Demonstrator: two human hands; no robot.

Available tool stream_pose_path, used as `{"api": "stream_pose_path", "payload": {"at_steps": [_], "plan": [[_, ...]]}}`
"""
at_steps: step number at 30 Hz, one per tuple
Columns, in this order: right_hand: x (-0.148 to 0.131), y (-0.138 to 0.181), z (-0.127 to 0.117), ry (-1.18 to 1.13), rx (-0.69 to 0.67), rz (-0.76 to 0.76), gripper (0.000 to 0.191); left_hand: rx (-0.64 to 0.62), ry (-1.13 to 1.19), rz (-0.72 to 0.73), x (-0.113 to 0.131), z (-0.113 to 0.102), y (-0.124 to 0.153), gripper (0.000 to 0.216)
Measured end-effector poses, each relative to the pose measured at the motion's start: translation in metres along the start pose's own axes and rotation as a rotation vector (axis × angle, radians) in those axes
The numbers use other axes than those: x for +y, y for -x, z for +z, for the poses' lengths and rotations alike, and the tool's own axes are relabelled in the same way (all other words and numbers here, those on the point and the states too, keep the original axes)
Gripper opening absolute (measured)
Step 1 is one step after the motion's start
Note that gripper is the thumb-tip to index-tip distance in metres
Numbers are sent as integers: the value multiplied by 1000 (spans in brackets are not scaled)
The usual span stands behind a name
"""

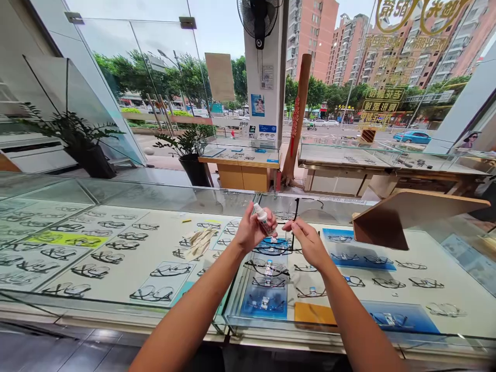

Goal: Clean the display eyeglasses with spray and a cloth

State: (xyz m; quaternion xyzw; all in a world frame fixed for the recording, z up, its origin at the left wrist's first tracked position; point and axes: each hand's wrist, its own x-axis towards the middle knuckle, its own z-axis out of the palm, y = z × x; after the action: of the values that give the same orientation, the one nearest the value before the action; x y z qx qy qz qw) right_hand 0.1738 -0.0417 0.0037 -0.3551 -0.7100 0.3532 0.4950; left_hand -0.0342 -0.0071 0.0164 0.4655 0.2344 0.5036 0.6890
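My left hand (248, 228) is wrapped around a small white spray bottle (264, 217), which tilts with its nozzle up and to the left. To the right of it, my right hand (309, 242) pinches a pair of eyeglasses (297, 209) with dark, thin parts. One dark temple stands upright above my fingertips; the lenses are hard to make out against the glass. Both hands are above the glass display counter (127, 187), close together. A crumpled beige cloth or glove (201, 242) lies to the left of my left hand.
Rows of eyeglasses (153, 293) lie inside the counter, some on blue display cards (277, 309). A brown board (426, 204) stands tilted on the right. An orange-brown flat item (314, 313) is near the front edge. Potted plants (191, 155) and more cases (242, 175) stand beyond.
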Motion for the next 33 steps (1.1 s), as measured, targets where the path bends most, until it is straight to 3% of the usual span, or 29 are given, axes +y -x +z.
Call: {"api": "stream_pose_path", "payload": {"at_steps": [5, 10, 19, 24, 33], "plan": [[-4, 1, 2, -69, -96, 22, 47, 173, -323, 197, -11, 0, -3, 52], [-8, 3, 7, -101, -164, 49, 49, 155, -701, 302, -16, 2, 0, 47], [-12, 5, 14, -90, -228, 68, 52, 191, -759, 357, -22, -4, 0, 43], [-8, 3, 12, -165, -171, 45, 49, 181, -802, 352, -21, -3, 3, 45], [3, -4, 9, -277, 96, 72, 45, 77, -1015, 400, -16, 12, 12, 41]]}}
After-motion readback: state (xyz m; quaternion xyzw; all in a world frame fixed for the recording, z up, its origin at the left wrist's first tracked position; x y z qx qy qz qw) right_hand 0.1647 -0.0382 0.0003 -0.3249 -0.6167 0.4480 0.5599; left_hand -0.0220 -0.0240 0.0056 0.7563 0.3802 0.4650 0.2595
